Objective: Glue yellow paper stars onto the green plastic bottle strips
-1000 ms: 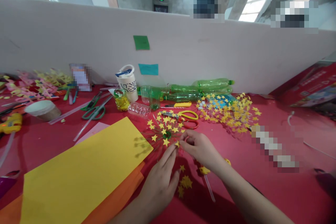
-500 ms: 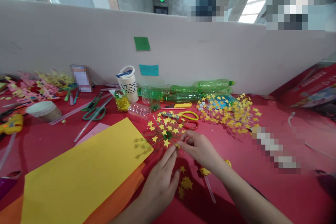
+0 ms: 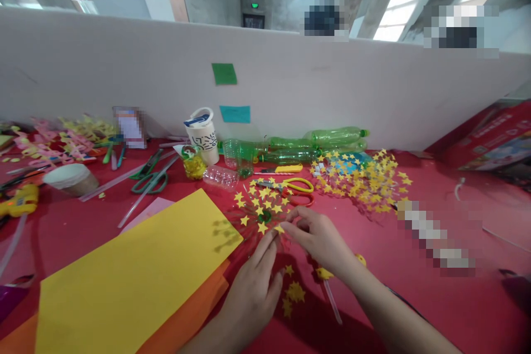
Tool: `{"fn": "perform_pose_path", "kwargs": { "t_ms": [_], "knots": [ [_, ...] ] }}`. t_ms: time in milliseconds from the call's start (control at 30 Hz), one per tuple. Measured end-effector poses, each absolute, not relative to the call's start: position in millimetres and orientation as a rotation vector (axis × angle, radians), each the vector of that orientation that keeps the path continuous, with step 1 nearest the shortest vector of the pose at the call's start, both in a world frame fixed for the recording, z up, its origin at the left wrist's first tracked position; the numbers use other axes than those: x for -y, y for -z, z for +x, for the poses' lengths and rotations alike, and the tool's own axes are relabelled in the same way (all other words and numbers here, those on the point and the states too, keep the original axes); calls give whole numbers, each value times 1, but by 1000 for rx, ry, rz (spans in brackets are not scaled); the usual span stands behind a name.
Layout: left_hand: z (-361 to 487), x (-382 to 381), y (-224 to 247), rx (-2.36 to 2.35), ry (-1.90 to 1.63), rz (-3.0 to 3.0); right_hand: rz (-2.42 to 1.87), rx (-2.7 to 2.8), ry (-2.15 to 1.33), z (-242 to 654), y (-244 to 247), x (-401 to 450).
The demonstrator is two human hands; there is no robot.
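craft workshop — scissors (image 3: 285, 186), paper (image 3: 136, 276)

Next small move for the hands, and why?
Likely best: have the right hand lightly press the yellow star. It lies where that hand and the left hand meet, at the near edge of the star-tipped spray, and this view doesn't settle whether it's fixed on.

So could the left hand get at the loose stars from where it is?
Probably yes: the loose stars lie just beside the left hand, nothing visible between, though it seems busy at another star.
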State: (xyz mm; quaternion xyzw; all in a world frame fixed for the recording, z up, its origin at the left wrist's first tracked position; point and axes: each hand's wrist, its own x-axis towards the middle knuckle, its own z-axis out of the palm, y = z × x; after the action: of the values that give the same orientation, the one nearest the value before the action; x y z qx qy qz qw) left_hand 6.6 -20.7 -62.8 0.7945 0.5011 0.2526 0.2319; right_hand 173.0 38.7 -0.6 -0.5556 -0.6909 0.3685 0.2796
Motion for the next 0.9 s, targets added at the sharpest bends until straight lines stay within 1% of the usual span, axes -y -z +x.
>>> {"fn": "perform_pose_path", "kwargs": {
  "t_ms": [267,467,600,700,767,833,900],
  "knots": [
    [4,22,48,-1345,-764,2049,-1484,1726,-951,194,-17,-45],
    [-5,19,45,-1344,-795,2152,-1521,1679,-887,204,-23,-48],
    [-10,18,43,-1335,-849,2234,-1549,1656,-881,211,-20,-48],
    [-15,19,34,-1258,-948,2219,-1600,1754,-797,216,-9,-51],
    [-23,15,24,-1249,-1106,2093,-1648,1864,-696,219,1,-55],
    [-36,6,13,-1367,-1326,1815,-1665,1922,-653,220,9,-59],
    [-53,-9,8,-1479,-1376,1510,-1667,1948,-652,219,15,-65]
  ]
}}
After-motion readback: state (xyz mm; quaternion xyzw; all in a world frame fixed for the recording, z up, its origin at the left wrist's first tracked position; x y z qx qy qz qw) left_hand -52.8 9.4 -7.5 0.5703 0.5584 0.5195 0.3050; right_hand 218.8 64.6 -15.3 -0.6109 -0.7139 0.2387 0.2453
